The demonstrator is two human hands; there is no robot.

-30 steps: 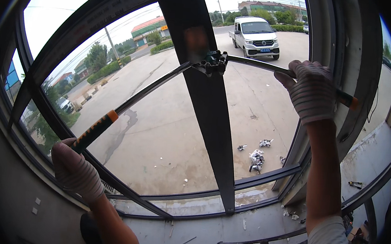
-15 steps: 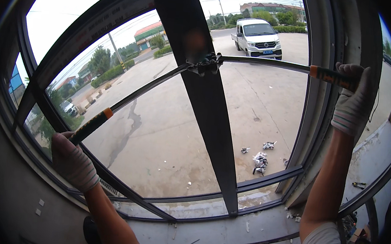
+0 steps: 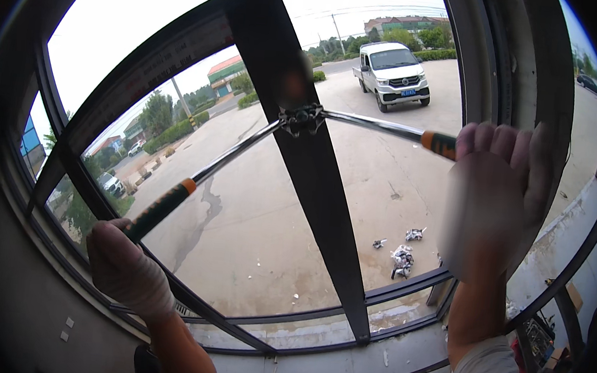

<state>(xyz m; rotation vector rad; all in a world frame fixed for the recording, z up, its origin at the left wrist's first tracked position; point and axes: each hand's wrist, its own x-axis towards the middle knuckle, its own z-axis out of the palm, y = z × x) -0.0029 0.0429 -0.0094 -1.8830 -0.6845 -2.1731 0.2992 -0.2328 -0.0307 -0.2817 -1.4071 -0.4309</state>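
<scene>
At the window, seen from just inside the room:
Window frame [image 3: 69, 131]: dark metal, curved by the lens; it fills most of the view, with a paved yard, a white truck [image 3: 392, 72] and scattered litter outside.
Mullion [image 3: 312, 188]: a dark upright bar crossing the glass from top centre down to the sill; it is what the tool's head sits against.
Long-handled cutter [image 3: 303, 119]: its metal head lies on the mullion, high up, and its two steel handles splay left-down and right, each ending in an orange-and-black grip. The wide spread suggests the jaws stand apart, though the head is too small to tell.
Left hand [image 3: 124, 267]: gloved in pale cloth, fingers wrapped tight round the lower left grip [image 3: 162, 206], low near the frame's bottom rail, likely for leverage.
Right hand [image 3: 493, 196]: raised and blurred, at the end of the right grip [image 3: 438, 143]; its fingers look curled over it, but the blur hides how firmly they hold.
</scene>
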